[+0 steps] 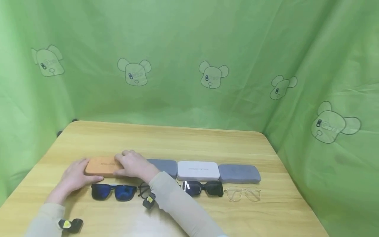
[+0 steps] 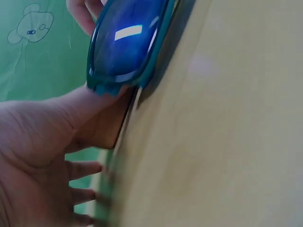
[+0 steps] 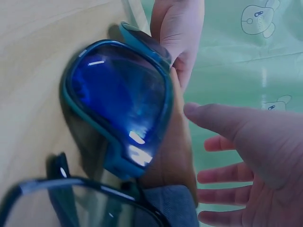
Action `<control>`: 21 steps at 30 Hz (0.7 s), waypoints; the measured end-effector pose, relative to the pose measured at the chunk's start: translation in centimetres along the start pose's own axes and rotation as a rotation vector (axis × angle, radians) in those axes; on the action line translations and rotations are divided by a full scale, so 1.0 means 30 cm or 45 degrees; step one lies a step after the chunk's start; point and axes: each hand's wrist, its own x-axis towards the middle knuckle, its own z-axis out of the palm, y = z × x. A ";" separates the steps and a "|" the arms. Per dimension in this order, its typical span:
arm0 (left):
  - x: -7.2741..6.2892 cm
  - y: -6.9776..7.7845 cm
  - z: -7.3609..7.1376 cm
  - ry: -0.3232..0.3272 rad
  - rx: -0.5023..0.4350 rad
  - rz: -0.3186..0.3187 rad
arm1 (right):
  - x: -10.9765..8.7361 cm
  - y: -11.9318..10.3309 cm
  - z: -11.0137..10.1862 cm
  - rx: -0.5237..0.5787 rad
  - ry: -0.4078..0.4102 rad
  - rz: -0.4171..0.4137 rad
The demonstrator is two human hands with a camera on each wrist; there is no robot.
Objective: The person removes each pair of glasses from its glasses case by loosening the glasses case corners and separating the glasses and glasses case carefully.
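An orange glasses case [image 1: 102, 167] lies at the left end of a row of cases. My left hand [image 1: 75, 176] is at its left end, the thumb along the front edge and the fingers fairly straight. Over the right end of that case is my right hand [image 1: 134, 164]; in the right wrist view its fingers [image 3: 225, 194] are spread and straight, with the thumb close to the case. Whether the thumb touches it, I cannot tell. Blue-lensed sunglasses [image 1: 113, 192] lie just in front of the orange case. Dark-framed glasses [image 1: 144, 190] are partly hidden by my right forearm.
To the right stand a dark grey-blue case [image 1: 165, 167], a white case [image 1: 198, 170] and a grey case [image 1: 240, 173]. Black sunglasses [image 1: 202, 188] and thin gold-framed glasses [image 1: 242, 194] lie in front of them. A green curtain [image 1: 177, 98] surrounds the wooden table [image 1: 237, 217].
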 end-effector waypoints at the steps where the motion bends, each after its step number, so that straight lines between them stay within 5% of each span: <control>1: 0.001 0.000 -0.005 -0.006 0.005 0.024 | -0.004 0.002 -0.004 -0.008 0.009 -0.002; 5: 0.008 0.007 -0.030 -0.070 -0.048 0.078 | -0.024 0.018 -0.024 -0.027 0.025 0.003; 11: 0.008 0.050 -0.089 -0.201 -0.082 0.023 | -0.069 0.069 -0.075 -0.045 0.040 0.036; 21: 0.025 0.123 -0.166 -0.210 -0.034 0.080 | -0.179 0.213 -0.164 -0.028 0.088 0.121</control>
